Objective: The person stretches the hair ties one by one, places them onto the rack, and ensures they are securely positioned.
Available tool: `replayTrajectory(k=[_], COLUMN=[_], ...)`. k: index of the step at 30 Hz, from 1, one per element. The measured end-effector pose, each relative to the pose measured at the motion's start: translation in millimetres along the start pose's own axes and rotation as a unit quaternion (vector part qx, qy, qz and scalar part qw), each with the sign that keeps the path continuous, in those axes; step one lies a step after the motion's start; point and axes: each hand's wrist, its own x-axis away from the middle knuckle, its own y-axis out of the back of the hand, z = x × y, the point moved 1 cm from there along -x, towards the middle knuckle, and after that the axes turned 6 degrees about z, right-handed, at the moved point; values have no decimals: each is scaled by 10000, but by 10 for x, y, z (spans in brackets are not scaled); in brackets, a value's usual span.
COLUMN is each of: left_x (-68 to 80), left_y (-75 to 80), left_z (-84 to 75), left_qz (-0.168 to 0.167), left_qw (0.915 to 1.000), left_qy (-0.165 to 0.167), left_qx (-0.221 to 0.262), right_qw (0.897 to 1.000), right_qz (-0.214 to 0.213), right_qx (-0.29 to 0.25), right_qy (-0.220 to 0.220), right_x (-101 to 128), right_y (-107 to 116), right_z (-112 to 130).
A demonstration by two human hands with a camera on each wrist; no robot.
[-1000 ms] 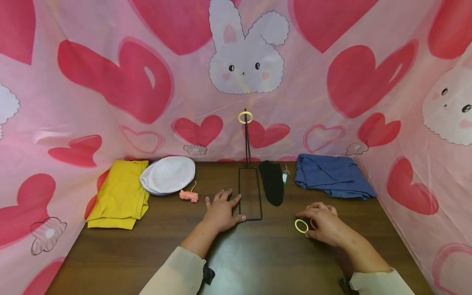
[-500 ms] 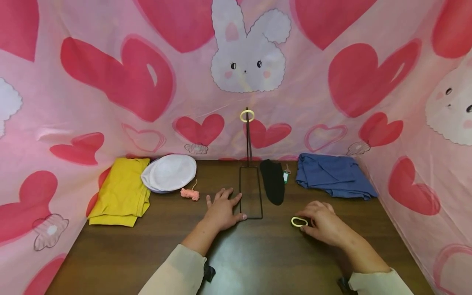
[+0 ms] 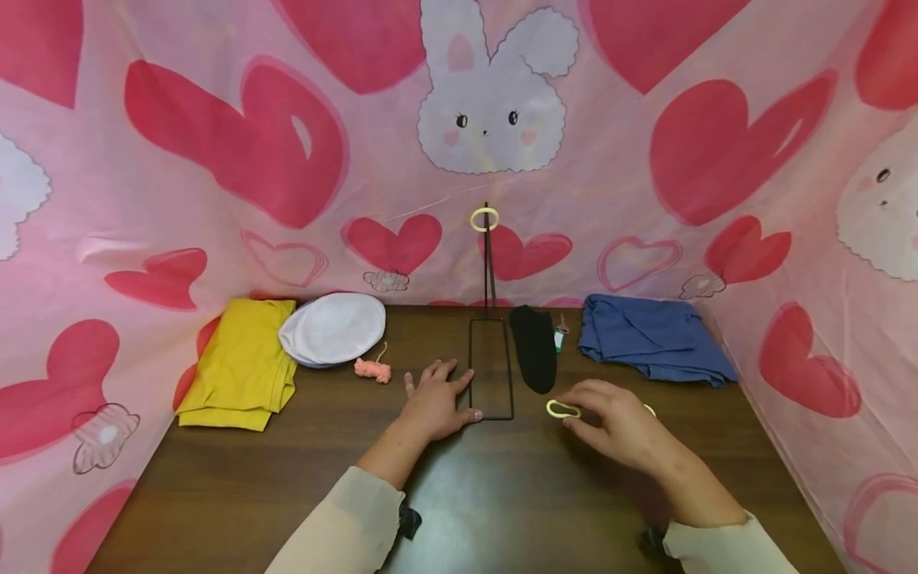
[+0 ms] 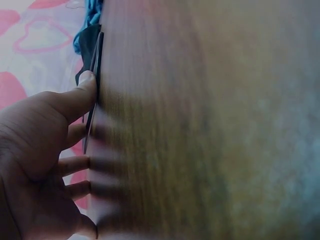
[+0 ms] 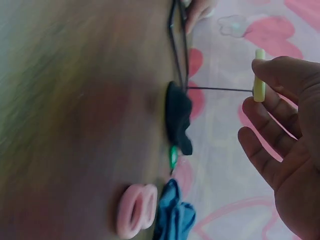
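A black wire stand with a rectangular base (image 3: 510, 375) and a thin upright stands mid-table. My left hand (image 3: 433, 405) has its fingers spread beside the base, with thumb and index finger touching its left and near bars. Around the upright's top is a pale yellow hair tie (image 3: 472, 219). My right hand (image 3: 617, 418) pinches another yellow hair tie (image 5: 259, 87) between thumb and fingers, raised off the tabletop and squeezed oval. Pink-looking rings (image 5: 129, 215) lie on the table in the right wrist view; a sliver of ring (image 3: 649, 410) shows behind the right hand.
A black sock (image 3: 534, 351) and a key with a green tag (image 3: 560, 339) lie right of the stand. Folded blue cloth (image 3: 653, 339) sits back right. On the left are folded yellow cloth (image 3: 240, 367), a white cap (image 3: 337, 327) and pink yarn (image 3: 373, 370).
My right hand has moved left and slightly away from me, carrying the hair tie closer to the stand, and the tie looks more squeezed. My left hand stays at the base.
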Motion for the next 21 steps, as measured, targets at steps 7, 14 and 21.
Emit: replayTrajectory(k=[7,14,21], left_x=[-5,-8,6], left_y=[-10,4,1], left_z=[4,-6,-19], left_qz=[-29,-25,-11], left_qw=[10000,10000,10000], left_qy=[-22,-49,10], left_qx=[-14,0,-14], right_qw=[9994,9938,9918], right_qz=[-308,-889,-971], right_qx=[-71,-142,-207], right_qy=[126,657,807], right_x=[-187,-415,-661], right_y=[71,149,260], right_z=[149,294,447])
